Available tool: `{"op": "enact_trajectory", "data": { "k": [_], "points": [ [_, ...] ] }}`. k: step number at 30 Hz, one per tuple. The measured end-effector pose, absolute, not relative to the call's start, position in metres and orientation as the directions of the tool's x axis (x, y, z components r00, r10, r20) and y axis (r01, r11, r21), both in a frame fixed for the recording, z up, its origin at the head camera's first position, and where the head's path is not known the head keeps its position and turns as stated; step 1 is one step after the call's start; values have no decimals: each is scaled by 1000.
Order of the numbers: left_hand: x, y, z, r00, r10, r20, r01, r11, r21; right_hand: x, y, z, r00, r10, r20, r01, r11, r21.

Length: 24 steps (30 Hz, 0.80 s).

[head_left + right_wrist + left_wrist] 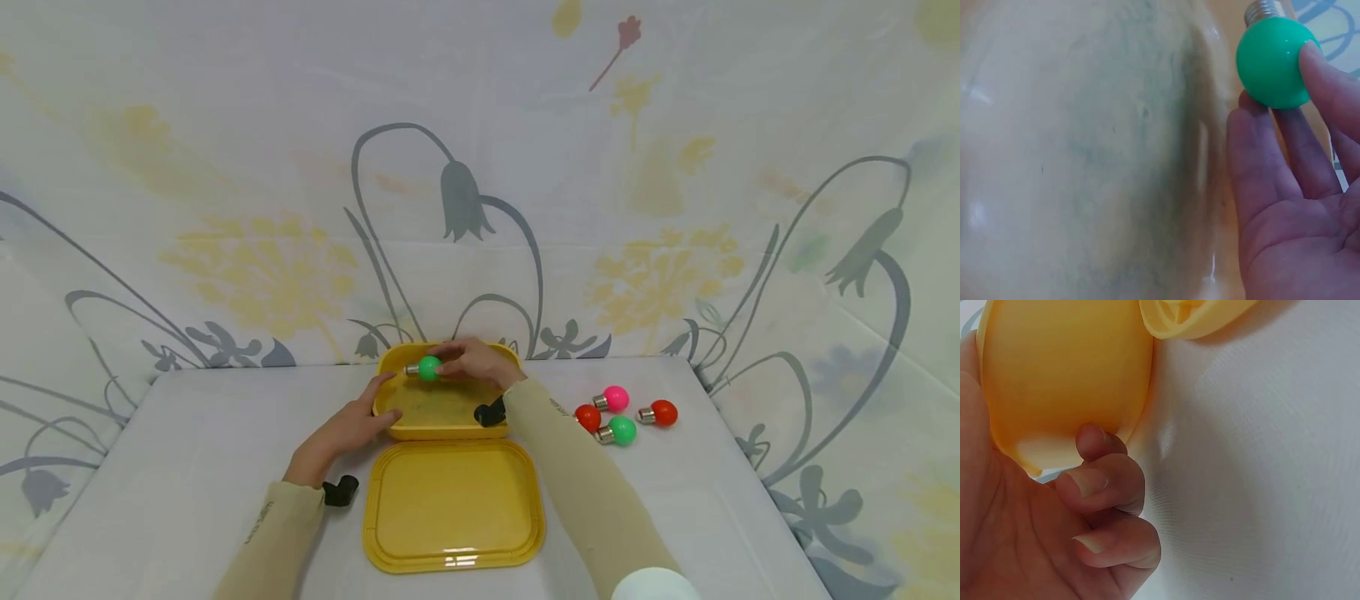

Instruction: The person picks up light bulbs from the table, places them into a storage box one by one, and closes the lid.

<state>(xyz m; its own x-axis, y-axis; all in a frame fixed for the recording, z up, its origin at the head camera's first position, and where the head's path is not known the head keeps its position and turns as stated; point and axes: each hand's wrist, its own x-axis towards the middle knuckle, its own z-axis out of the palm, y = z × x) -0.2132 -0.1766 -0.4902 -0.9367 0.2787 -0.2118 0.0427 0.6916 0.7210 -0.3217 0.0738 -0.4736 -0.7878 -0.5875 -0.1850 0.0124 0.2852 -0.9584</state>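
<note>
In the head view my right hand point(476, 364) pinches a green light bulb point(429, 368) over the back of an open yellow box point(442, 432). Its silver screw base points left. Up close, thumb and fingertips hold the round green bulb point(1277, 62), with the box's smooth inner floor point(1085, 150) beside it. My left hand point(351, 429) grips the box's left side, thumb at the front corner. From the left wrist, curled fingers point(1110, 487) lie by the yellow wall point(1066, 369); where each one touches is partly hidden.
The yellow lid point(454, 507) lies flat in front of the box. Right of my right forearm are a pink bulb point(617, 398), a green bulb point(622, 430), a red bulb point(663, 413) and another red bulb point(588, 417), partly behind the sleeve. A flower-patterned cloth point(480, 267) hangs behind the table.
</note>
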Motion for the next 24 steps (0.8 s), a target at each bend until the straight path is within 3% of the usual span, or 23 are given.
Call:
{"op": "enact_trajectory", "data": {
  "k": [24],
  "points": [
    [-213, -176, -487, -932, 287, -220, 30, 668, 744, -319, 68, -481, -819, -510, -263, 101, 324, -941]
  ]
}}
